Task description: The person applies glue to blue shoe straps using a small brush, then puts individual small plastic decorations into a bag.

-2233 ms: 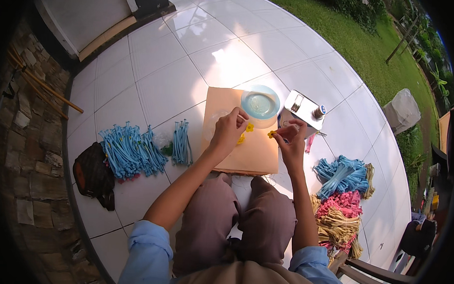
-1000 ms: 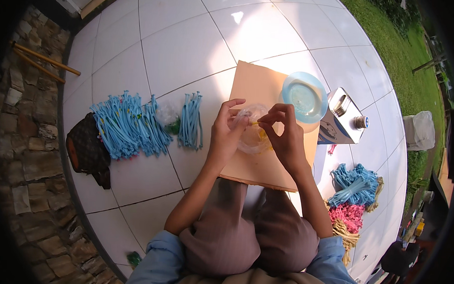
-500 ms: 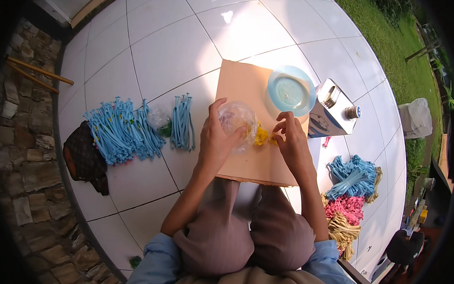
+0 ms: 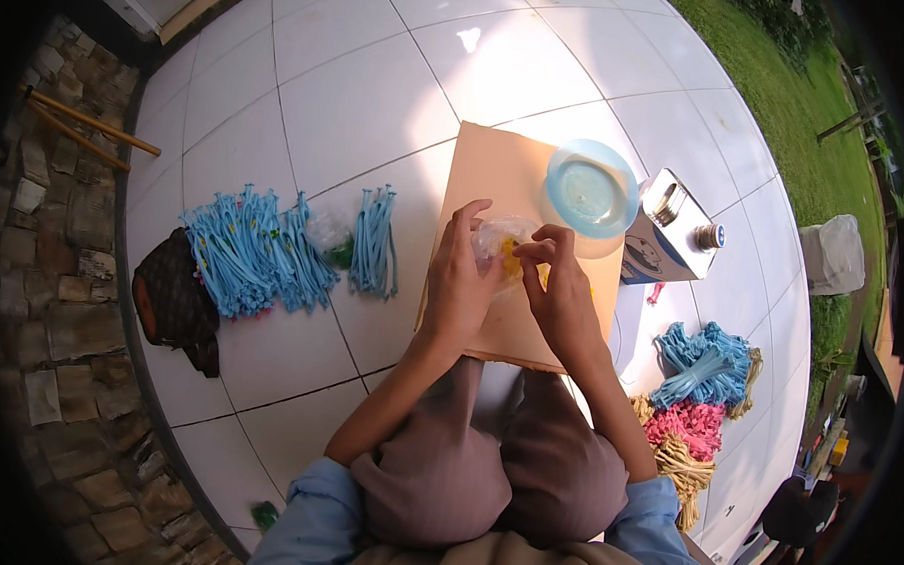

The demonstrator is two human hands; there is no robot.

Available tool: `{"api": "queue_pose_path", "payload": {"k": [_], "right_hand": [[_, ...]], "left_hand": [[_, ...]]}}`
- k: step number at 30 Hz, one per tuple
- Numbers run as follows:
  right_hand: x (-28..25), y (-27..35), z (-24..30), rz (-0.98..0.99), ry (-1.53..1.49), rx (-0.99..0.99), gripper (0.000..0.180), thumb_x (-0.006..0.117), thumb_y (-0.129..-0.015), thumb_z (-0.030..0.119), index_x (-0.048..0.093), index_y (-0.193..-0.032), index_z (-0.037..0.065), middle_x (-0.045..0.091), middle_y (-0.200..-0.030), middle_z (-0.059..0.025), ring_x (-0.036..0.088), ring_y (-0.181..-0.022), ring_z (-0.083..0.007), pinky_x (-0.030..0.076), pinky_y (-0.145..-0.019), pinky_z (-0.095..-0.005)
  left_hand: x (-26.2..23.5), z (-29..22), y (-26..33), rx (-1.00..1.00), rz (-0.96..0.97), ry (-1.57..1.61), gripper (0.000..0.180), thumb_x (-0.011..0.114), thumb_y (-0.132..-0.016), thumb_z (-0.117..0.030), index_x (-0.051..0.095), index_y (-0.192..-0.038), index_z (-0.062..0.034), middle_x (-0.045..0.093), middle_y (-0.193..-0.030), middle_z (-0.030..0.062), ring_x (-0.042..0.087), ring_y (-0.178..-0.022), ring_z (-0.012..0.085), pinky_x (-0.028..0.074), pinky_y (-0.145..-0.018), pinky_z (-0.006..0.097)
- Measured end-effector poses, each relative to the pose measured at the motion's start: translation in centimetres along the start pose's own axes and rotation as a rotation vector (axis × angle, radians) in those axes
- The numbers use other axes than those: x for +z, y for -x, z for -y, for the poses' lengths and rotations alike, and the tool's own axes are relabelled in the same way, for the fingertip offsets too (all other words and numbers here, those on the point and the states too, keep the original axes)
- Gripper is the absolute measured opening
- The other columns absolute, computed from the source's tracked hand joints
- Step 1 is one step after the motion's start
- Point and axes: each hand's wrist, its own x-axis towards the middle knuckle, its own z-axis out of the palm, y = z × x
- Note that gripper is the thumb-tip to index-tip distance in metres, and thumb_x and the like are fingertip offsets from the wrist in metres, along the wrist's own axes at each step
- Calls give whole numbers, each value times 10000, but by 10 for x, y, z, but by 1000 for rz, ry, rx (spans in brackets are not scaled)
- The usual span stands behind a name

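Observation:
My left hand (image 4: 459, 288) is closed round a crumpled clear plastic bag (image 4: 499, 230) above the brown cardboard sheet (image 4: 488, 174). Small yellow pieces (image 4: 511, 251) show at the bag, between my two hands. My right hand (image 4: 563, 298) is right beside it, thumb and fingers pinched together at the bag's right side. Whatever lies between those fingertips is too small and covered to make out. A round, translucent blue dish (image 4: 629, 204) stands on the cardboard's far right corner, beyond my right hand.
A rectangular metal can (image 4: 663, 235) stands right of the cardboard. Light-blue cord bundles (image 4: 254, 256) lie at left by a dark brown bag (image 4: 172, 303). Blue bundles (image 4: 706, 361), pink bundles (image 4: 688, 428) and tan bundles (image 4: 683, 465) are heaped at right on white tiles.
Both hands have come closer together over the cardboard. My right hand has moved left from the loose yellow pieces to the bag, which is now more bunched up.

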Motion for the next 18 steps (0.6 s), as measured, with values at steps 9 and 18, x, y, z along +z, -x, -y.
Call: {"api": "queue_pose_path", "payload": {"k": [9,18], "right_hand": [[-3,2,4,76,457,-19,326,493,-769,-57,400,-1080,-19,554,-957,-161,554,-883,-315,449,-727,-376],[11,0,-9,-68,304,-114,330,525,-755,-52,432,-1066,1,536,-1065,-100,486,-974,-275,371,-787,-422]], "left_hand": [[3,4,0,108,13,-65,467,523,-699,148,479,-1094,-95,417,-1042,133,526,-930,319,450,-789,396],[9,20,-6,150,87,58,324,540,-745,84,470,-1024,-66,426,-1008,141,511,-963,319,445,-767,393]]}}
